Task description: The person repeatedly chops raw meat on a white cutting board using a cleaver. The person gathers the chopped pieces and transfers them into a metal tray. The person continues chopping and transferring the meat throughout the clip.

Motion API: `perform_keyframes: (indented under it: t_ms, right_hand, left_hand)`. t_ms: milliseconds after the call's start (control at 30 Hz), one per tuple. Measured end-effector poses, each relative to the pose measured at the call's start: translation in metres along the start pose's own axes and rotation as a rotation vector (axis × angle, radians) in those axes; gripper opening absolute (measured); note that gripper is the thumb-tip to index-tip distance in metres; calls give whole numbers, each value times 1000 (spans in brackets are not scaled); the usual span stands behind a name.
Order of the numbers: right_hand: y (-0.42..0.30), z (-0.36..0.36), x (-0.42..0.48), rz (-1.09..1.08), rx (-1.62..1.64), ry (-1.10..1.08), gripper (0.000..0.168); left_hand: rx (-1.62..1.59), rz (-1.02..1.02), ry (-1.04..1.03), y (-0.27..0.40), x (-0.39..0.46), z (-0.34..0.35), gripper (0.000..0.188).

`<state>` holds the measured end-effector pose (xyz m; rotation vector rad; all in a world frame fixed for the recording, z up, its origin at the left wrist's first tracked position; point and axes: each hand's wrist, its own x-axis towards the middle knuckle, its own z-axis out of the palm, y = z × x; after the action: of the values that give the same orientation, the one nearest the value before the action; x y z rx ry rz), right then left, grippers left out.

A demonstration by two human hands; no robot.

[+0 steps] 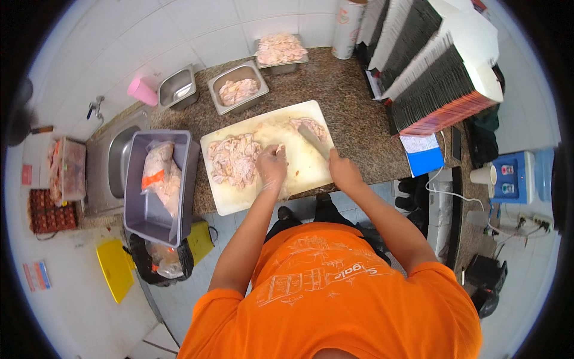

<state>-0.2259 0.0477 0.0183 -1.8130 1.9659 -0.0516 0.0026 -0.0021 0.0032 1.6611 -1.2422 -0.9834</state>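
A white cutting board (309,166) lies at a slant on the counter. My left hand (271,165), in a clear plastic glove, is over the board, beside a pile of cut raw chicken (234,159). Its fingers are curled, and a small pale bit of meat shows at the pinched fingertips. My right hand (344,172) grips the handle of a broad-bladed knife (314,140) at the board's right edge. The blade points away to the upper left, its tip against a flat piece of raw chicken (309,127) near the far right corner.
Behind the board stand steel pans (244,104), one holding some chicken and another heaped with it (281,49). A grey plastic tub (134,188) with bagged chicken (161,177) overlaps the sink (120,148). Stacked cartons (439,89) and a notebook (423,159) are at right.
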Motion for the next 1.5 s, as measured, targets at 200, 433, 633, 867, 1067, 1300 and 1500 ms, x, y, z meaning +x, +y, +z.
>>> perform_keyframes:
  t_ms: [200, 433, 633, 867, 1067, 1300, 1500]
  right_hand:
    - [58, 5, -85, 301, 744, 855, 19]
    - [147, 157, -110, 1253, 2011, 492, 24]
    - [136, 125, -88, 1037, 2682, 84, 41]
    - [132, 132, -68, 1199, 2439, 268, 42]
    - [154, 101, -110, 987, 2677, 139, 33]
    - [232, 187, -109, 809, 499, 74, 26]
    - [213, 112, -105, 24, -491, 180, 44]
  left_hand:
    - [687, 317, -613, 63, 28, 5, 37]
    - [639, 470, -215, 14, 43, -60, 37]
    - [924, 637, -228, -32, 62, -149, 33]
    - [981, 562, -292, -13, 53, -108, 34]
    - [1179, 828, -500, -30, 51, -88, 21]
    - [1140, 1035, -678, -16, 78, -76, 12]
    - [830, 674, -736, 14, 87, -105, 11]
